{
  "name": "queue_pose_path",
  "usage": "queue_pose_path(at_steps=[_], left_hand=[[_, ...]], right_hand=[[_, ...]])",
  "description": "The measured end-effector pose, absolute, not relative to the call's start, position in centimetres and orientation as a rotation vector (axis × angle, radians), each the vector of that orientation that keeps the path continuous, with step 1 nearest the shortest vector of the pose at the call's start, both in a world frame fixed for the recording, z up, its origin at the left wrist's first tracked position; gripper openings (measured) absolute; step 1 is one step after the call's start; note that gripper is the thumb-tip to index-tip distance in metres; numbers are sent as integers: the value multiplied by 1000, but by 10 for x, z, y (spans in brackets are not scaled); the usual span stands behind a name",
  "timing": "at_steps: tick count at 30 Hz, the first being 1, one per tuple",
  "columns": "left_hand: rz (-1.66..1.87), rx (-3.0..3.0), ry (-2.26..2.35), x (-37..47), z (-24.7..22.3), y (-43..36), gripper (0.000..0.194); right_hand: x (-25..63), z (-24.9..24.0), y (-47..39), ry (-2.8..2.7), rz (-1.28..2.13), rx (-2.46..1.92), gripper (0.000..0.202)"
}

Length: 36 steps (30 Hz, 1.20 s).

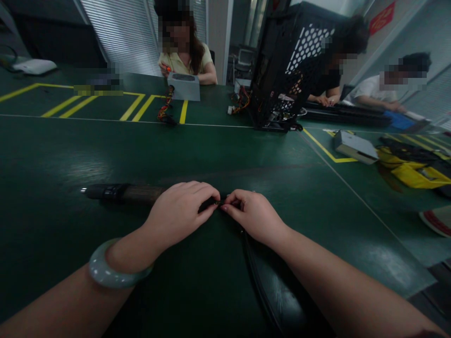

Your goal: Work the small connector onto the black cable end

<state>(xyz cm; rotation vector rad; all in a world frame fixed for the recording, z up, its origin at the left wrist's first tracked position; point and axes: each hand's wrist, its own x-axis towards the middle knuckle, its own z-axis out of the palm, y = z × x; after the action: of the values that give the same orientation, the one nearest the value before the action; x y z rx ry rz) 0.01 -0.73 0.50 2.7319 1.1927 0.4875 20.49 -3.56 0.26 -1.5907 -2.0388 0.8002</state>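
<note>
A dark, pen-shaped electric screwdriver point(127, 192) lies on the green table, its silver tip to the left. My left hand point(183, 209), with a pale bangle at the wrist, closes over the tool's right end, thumb and fingertips pinched together. Just beside it, my right hand point(253, 213) pinches the end of a black cable point(254, 267). The fingertips of both hands nearly meet. Between them shows a small dark join with a yellowish glint, its details too small to make out. From beneath my right hand the cable runs down toward the near edge.
Across the table stand a grey power supply point(185, 87) with coloured wires and a black computer case point(278, 70). To the right lie a silver box point(355, 146) and a yellow-and-black bag point(416, 171). A white device point(35, 66) rests far left. Three people sit opposite.
</note>
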Motion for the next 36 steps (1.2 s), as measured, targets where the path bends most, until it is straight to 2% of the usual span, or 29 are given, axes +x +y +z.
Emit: queue_pose_path(at_steps=[29,36], left_hand=[[493,2753,1167,0,3,-6,15],[491,2704,1324,0,0,-8,24]], right_hand=[[205,0,-35,-2036,785,-1575,8],[206,-1,-35,-2043,775,-1573,8]])
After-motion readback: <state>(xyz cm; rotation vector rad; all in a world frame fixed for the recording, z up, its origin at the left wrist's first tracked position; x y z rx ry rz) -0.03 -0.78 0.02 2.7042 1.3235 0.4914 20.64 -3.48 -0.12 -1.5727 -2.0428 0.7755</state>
